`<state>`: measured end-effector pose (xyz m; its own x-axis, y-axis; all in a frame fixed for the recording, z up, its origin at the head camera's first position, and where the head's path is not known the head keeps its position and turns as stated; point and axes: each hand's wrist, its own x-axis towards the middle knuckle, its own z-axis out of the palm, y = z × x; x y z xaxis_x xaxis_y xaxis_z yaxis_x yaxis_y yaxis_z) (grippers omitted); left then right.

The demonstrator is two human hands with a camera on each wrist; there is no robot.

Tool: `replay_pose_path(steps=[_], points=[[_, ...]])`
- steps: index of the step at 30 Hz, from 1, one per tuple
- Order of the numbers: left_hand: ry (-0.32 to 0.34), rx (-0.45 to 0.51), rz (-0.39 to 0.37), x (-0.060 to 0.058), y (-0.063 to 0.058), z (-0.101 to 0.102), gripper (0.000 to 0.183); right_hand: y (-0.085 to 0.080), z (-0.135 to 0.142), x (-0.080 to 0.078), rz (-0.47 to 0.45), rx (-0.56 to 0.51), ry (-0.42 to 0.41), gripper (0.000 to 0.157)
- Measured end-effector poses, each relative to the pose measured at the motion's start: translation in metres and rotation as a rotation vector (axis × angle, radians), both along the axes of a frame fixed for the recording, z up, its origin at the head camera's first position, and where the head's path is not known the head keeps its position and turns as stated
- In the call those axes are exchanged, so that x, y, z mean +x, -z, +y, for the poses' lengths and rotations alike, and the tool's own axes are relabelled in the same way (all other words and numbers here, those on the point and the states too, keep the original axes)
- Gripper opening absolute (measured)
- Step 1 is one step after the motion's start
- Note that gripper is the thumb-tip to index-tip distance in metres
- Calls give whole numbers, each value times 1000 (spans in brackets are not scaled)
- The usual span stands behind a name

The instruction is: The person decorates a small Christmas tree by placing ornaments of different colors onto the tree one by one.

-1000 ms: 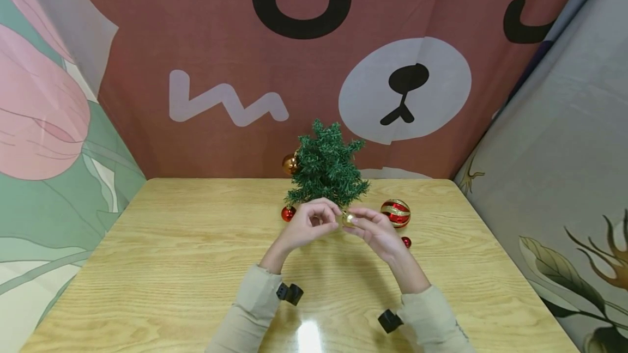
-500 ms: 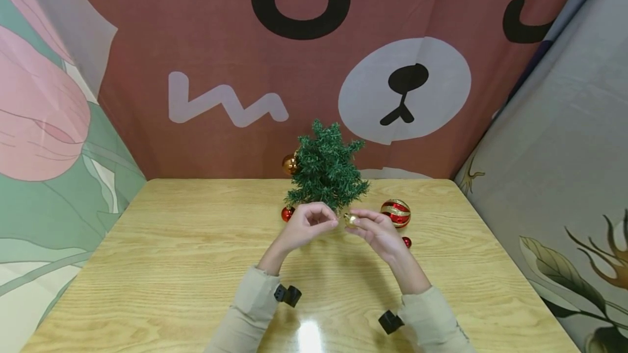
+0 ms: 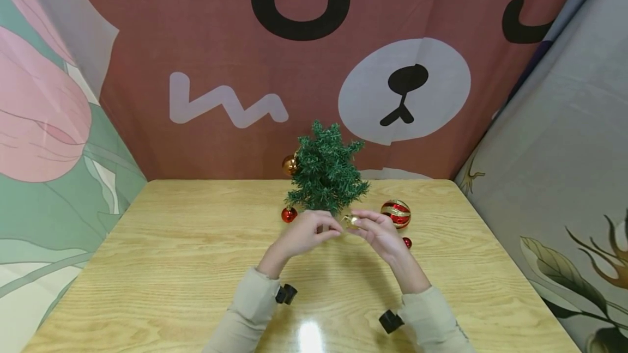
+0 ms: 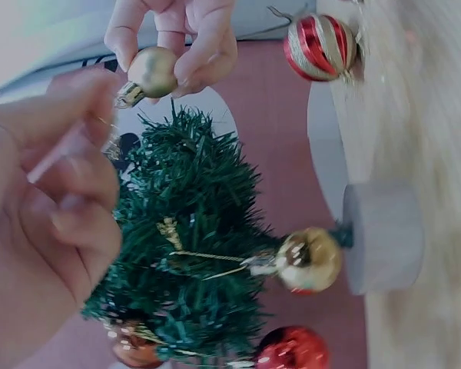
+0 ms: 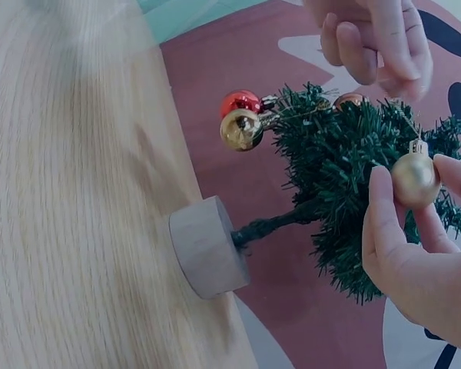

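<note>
My right hand (image 3: 385, 238) holds a small matte gold bauble (image 5: 415, 181) between thumb and fingers, in front of the small artificial Christmas tree (image 3: 326, 170). A thin gold string (image 5: 406, 115) runs from the bauble's cap to my left hand (image 3: 301, 236), whose thumb and fingertip pinch it. In the left wrist view that hand (image 4: 54, 207) is close to the cap, partly blurred. On the tree hang a shiny gold bauble (image 4: 311, 260), a red bauble (image 3: 289, 214) and a copper-coloured bauble (image 3: 290, 165).
Right of the tree, a large red and gold striped bauble (image 3: 396, 214) lies on the wooden table (image 3: 196, 266). A small red bauble (image 3: 407, 242) lies just nearer, partly behind my right hand. The tree stands on a round pale base (image 5: 207, 246). A printed curtain (image 3: 221, 42) hangs behind.
My left hand has dipped slightly and turned, its fingers closing together near the string. The gold bauble has shifted slightly right and tilted in my right hand, which stays nearly still.
</note>
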<state>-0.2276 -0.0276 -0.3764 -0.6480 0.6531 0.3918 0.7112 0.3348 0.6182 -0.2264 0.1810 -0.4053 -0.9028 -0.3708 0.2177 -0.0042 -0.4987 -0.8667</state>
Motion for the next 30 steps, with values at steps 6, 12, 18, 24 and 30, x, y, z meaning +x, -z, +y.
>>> replay_pose_path(steps=[6,12,18,24,30], points=[[-153,-283,182,6,-7,2,19,2,3,0,44,12,-9,39],[-287,-296,361,6,-5,5,21,1,2,1,75,18,-17,35],[-473,-302,584,3,-2,9,18,5,-3,-1,71,9,-12,32],[-549,-315,643,-2,-4,12,20,3,-10,-4,12,47,79,24],[-589,-370,629,-9,-4,15,19,2,-14,-10,-27,78,126,22]])
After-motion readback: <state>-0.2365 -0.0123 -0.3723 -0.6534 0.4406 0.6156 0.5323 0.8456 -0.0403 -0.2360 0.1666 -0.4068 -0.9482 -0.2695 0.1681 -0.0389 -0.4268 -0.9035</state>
